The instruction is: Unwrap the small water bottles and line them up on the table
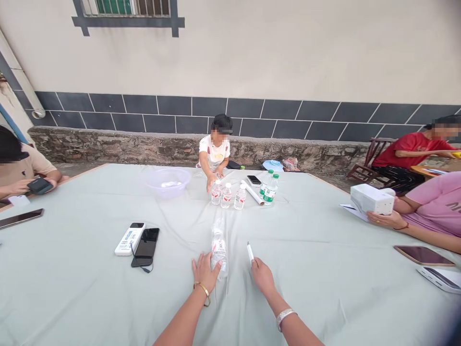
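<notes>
The left-hand grip lies against a plastic bottle on its side, which blocks the way to the right-hand grip and the white marker it holds; a narrow strip of cloth-covered tabletop runs between them. Leftward, a black phone and white device stand in the way; ahead, upright water bottles bar the reach.

Left hand on bottle (lying flat); right hand holds white marker.
</notes>
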